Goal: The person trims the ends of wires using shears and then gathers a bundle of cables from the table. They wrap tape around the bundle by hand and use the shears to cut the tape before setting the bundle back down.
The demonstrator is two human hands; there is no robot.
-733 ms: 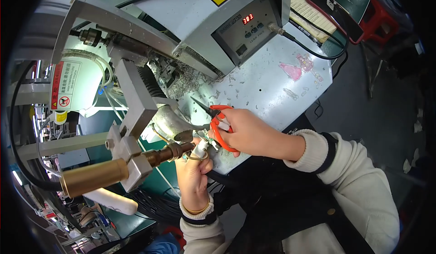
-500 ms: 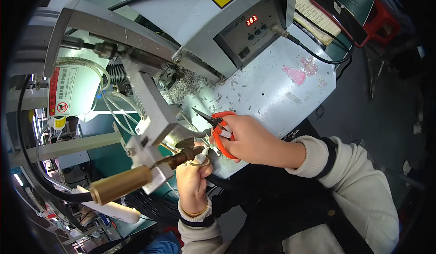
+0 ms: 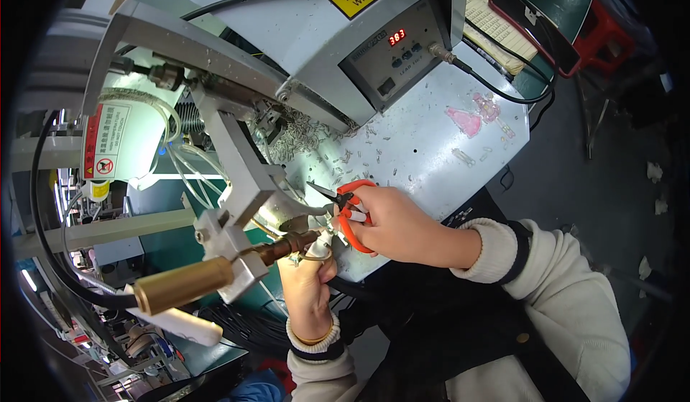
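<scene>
My right hand (image 3: 406,226) is closed round a pair of small scissors (image 3: 356,242) with orange-red handles. Their dark pointed blades (image 3: 322,190) are parted and aim up and left over the machine's plate. Just left of it, my left hand (image 3: 305,287) is closed in a pinch, with white coverings on its fingertips (image 3: 323,247). Whatever the fingers hold is too small and too hidden to name. A soldering iron (image 3: 183,287) with a brass-coloured handle sits in a metal clamp (image 3: 233,240), its dark front end partly covering the left fingers.
Many small metal clippings (image 3: 298,136) are heaped and scattered on the pale metal plate (image 3: 438,186). Behind stands a grey control box (image 3: 406,42) with a lit red display and a cable. A phone (image 3: 535,32) lies at the far right, beside pink stickers (image 3: 463,120).
The view has shifted slightly. Both hands stay close together below the iron, and the scissors remain in my right hand with little movement.
</scene>
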